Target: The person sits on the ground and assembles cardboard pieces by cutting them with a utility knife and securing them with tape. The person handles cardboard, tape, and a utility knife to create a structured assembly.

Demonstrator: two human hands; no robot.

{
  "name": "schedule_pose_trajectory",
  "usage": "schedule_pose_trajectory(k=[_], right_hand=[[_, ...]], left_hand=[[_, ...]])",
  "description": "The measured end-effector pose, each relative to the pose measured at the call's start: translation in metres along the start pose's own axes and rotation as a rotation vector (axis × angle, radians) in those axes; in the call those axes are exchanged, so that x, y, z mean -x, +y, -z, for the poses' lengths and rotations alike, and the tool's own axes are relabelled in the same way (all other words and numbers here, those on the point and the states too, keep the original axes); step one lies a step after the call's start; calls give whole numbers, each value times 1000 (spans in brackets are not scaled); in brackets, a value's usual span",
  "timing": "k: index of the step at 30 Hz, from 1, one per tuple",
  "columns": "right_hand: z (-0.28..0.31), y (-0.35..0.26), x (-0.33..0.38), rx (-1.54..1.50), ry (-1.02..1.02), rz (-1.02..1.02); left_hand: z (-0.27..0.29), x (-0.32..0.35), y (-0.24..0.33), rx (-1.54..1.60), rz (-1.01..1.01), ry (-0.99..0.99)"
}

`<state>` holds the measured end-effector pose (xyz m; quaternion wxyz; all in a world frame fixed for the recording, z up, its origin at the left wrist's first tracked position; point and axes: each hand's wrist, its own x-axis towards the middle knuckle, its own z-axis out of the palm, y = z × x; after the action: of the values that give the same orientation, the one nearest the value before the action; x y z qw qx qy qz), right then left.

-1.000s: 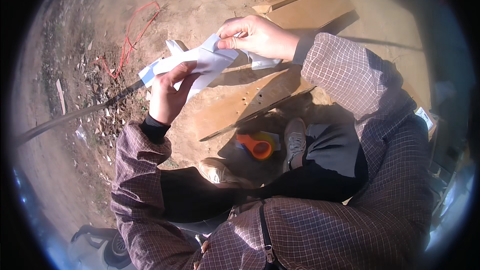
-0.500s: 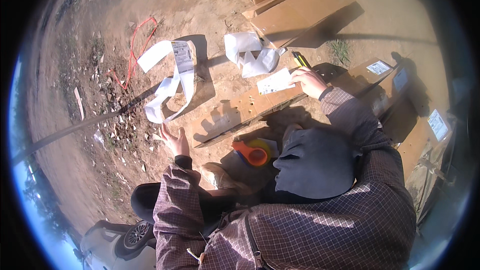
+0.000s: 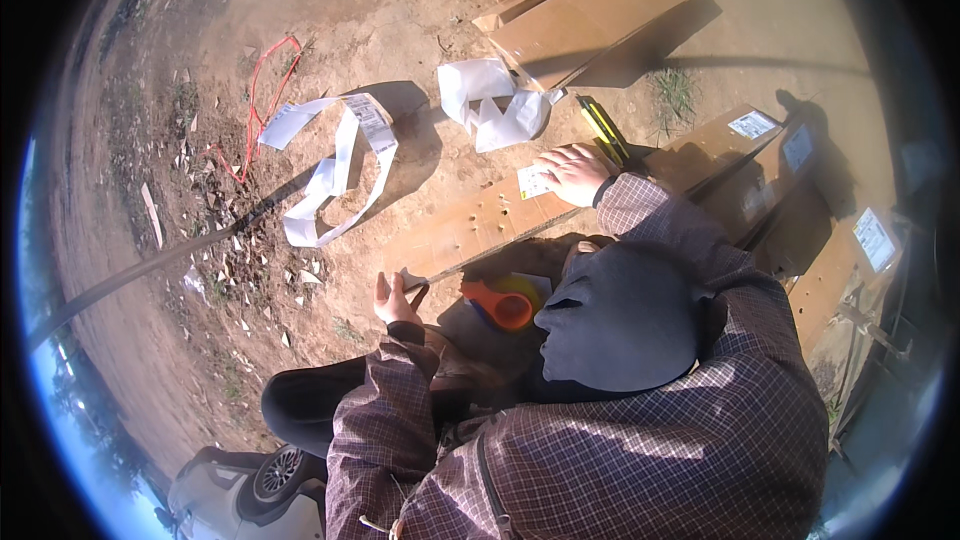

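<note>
A long, narrow brown cardboard box with small holes in its top lies slantwise before me. My right hand rests flat on it, fingers stretched over a white label and covering part of it. At the box's left end my left hand grips the corner, its fingertips and thumb around the edge. Just beyond my right hand lies a yellow-and-black utility knife. On the near side of the box sits an orange tape dispenser.
A curled strip of white label backing and crumpled white paper lie beyond the box. More cardboard boxes are at the far side; labelled ones stand right. Red string and paper scraps litter the dirt at left.
My right hand has slid left over the label and flattened onto it. My left hand, earlier spread beside the box, has moved right and taken hold of the box's end.
</note>
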<state>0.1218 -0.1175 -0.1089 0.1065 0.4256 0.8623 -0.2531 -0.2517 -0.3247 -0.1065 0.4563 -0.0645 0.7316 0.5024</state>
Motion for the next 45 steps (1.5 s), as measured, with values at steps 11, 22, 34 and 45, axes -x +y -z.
schedule_pose_trajectory(k=[11, 22, 34, 45], right_hand=[[24, 25, 44, -218, 218, -578], [162, 58, 223, -1087, 620, -586], [188, 191, 262, 69, 750, -601], [-10, 80, 36, -250, 412, -528]], left_hand=[[0, -3, 10, -3, 35, -5], [-127, 131, 120, -401, -63, -454], [-375, 79, 32, -830, -1067, -416], [-411, 11, 104, -1008, -1218, -878]])
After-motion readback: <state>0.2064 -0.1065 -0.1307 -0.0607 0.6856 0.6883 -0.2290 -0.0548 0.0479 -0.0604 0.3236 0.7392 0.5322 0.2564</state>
